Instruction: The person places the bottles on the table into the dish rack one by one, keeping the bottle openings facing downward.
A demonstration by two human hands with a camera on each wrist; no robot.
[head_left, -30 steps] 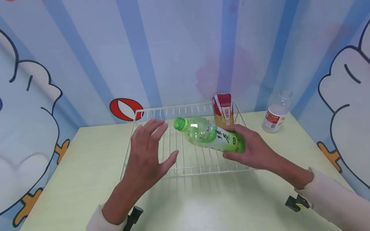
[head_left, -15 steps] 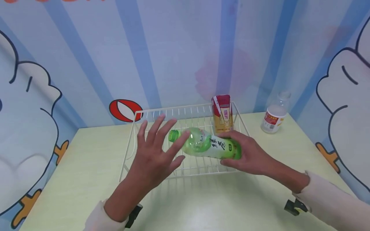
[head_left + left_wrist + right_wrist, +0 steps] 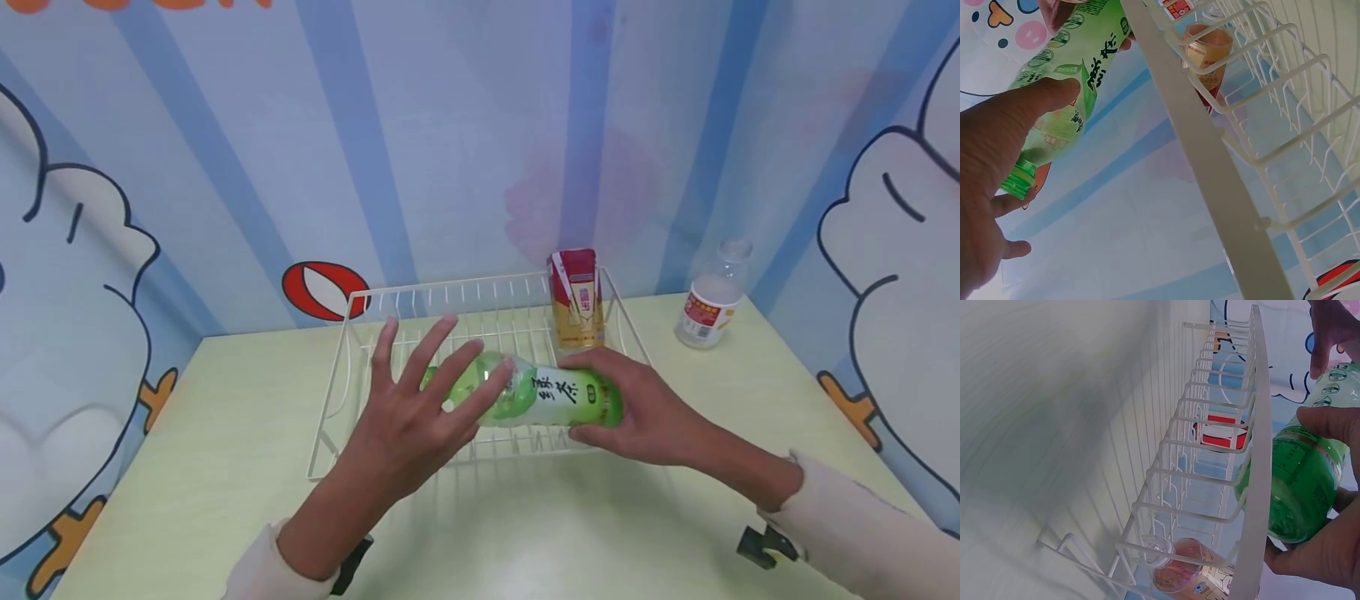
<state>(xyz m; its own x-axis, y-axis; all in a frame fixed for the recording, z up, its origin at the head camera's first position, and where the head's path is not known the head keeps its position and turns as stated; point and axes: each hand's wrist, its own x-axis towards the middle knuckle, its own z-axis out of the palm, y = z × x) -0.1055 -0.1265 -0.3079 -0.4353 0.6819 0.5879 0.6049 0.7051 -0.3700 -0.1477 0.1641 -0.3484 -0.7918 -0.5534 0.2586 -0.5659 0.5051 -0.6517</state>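
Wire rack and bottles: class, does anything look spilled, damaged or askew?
Nothing looks spilled or damaged. The green bottle is sideways, but the right hand grips it; the clear bottle stands upright beside the wire rack.

The clear green plastic green-tea bottle (image 3: 558, 400), its green screw cap (image 3: 1017, 180) on, is held sideways near the centre of the head frame, above the white wire rack (image 3: 1194, 147). Black characters mark its pale label; the cap points left, the green base right.
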